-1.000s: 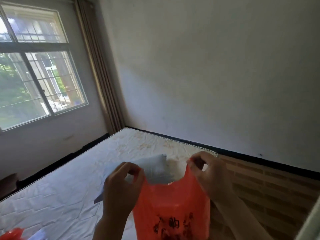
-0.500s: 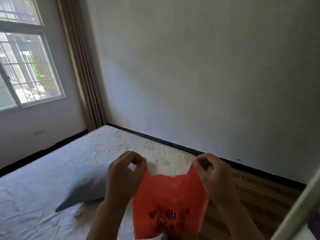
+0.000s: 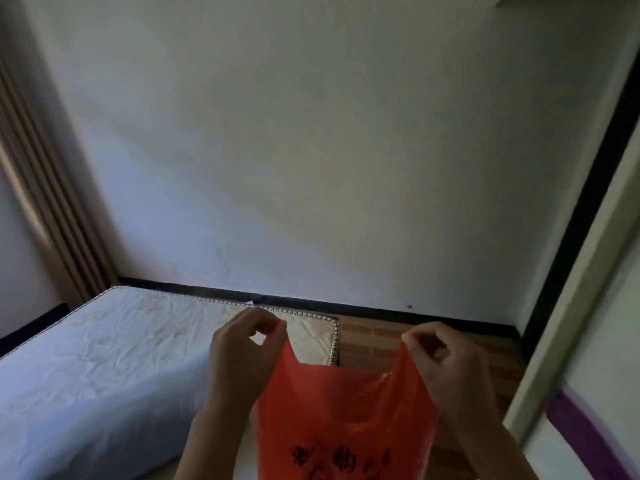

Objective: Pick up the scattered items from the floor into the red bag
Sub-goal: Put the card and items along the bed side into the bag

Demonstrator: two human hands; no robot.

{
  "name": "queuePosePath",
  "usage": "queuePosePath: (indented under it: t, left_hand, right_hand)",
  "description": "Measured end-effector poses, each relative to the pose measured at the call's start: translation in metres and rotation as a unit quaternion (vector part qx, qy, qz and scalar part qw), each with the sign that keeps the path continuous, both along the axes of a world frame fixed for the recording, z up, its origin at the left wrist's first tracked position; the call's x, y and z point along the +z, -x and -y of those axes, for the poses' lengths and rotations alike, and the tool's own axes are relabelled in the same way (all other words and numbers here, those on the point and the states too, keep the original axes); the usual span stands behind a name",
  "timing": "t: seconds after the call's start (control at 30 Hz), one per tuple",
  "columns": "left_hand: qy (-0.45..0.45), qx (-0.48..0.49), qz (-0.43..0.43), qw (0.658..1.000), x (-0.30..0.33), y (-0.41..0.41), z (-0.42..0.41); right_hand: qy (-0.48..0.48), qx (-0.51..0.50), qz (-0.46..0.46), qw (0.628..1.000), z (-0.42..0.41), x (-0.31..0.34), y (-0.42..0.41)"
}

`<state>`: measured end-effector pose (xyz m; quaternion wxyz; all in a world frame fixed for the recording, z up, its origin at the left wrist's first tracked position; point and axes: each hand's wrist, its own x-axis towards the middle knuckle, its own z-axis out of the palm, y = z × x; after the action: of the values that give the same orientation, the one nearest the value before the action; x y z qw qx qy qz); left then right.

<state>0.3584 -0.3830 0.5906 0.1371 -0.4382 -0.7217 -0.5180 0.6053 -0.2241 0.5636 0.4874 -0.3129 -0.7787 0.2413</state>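
left hand (image 3: pixel 242 355) and right hand (image 3: pixel 450 368) each pinch a handle of the red bag (image 3: pixel 346 420), above a bed (image 3: pixel 104 358).

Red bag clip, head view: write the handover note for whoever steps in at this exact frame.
Left hand: pinching the left handle of the thin red plastic bag with black print.
Right hand: pinching the right handle; the bag hangs between both hands, held up in front of the chest.
Surroundings: white mattress on the left, blue-grey pillow on it, brick-pattern floor behind the bag.
Done: bag in hand. Whether its mouth is open cannot be told.
Left: no scattered items in view; find them, bag them.
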Motion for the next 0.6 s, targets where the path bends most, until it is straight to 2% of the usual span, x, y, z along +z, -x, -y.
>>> queuePosePath:
  t: [0.37,0.6]
  left_hand:
    - [-0.025,-0.138,0.004,0.99,0.01,0.076,-0.092]
    - [-0.02,-0.192,0.085,0.978,-0.027,0.097,-0.136]
  right_hand:
    - [-0.036,-0.123,0.015,0.992,-0.033,0.039,0.049]
    - [-0.029,-0.195,0.043,0.979,-0.041,0.046,0.06]
